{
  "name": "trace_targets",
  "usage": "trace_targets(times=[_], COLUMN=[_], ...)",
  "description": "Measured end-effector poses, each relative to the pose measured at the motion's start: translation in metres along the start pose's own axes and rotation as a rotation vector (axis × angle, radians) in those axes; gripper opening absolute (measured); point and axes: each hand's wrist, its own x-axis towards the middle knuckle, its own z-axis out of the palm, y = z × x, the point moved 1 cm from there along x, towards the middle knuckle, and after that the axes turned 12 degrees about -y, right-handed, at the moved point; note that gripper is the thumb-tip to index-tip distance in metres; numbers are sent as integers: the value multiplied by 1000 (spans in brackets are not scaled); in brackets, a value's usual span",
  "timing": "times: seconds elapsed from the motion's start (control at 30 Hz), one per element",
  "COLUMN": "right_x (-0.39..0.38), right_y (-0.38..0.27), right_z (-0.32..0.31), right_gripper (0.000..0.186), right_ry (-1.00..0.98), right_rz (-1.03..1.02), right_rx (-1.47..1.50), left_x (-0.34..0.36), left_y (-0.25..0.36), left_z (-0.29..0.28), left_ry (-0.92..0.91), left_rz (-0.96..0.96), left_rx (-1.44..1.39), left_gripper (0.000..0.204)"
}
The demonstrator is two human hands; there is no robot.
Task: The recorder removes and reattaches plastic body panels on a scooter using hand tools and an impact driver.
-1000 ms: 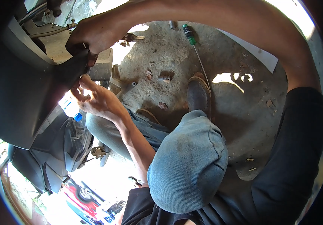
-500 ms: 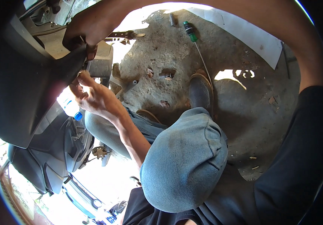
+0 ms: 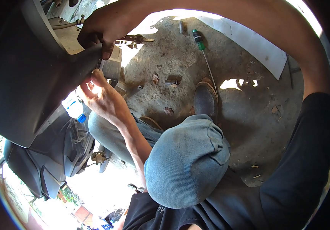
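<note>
A large matte black plastic panel (image 3: pixel 31 76) of a motorbike fills the left side. My right hand (image 3: pixel 105 28) reaches round from the far side, its fingers bent over the panel's upper corner and one fingertip pressing near the edge. Just below, my left hand (image 3: pixel 105 97) grips the panel's lower edge, thumb and fingers closed; the fingertips behind the edge are hidden. A narrow dark gap with a small part shows between the two hands, too small to name. Beside my left hand stands a clear plastic bottle (image 3: pixel 73 108) with a blue cap.
A green-handled screwdriver (image 3: pixel 198 40) lies on the rough concrete floor (image 3: pixel 249 126), its shaft reaching my shoe (image 3: pixel 205 100). Metal sockets (image 3: pixel 170 82) lie nearby. A white sheet (image 3: pixel 245 40) lies at the far right. More grey-black bodywork (image 3: pixel 54 149) stands at lower left.
The view has shifted slightly, so the hands and floor items appear a little farther right and lower. Both hands stay at the panel's edge; the right fingers have changed position slightly.
</note>
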Motion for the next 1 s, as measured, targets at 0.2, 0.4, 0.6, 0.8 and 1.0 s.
trace_targets(times=[0.2,0.4,0.6,0.8,1.0], right_x=[8,-15,-12,-19,14], right_y=[-7,-27,-58,-89,-118], right_z=[1,20,43,66,90], right_gripper=[48,52,52,50,50], right_ry=[-87,105,583,706,1066], right_rz=[4,321,100,168,141], right_rx=[-49,65,-169,246,542], left_x=[-10,-10,-21,-4,15], left_y=[10,13,13,17,38], left_z=[-2,-8,-23,-64,-122], left_ry=[-115,-171,-126,104,86], left_rz=[20,-63,-13,-73,-3], left_rx=[-272,-323,-516,-1054,-1151], left_gripper=[38,29,21,26,43])
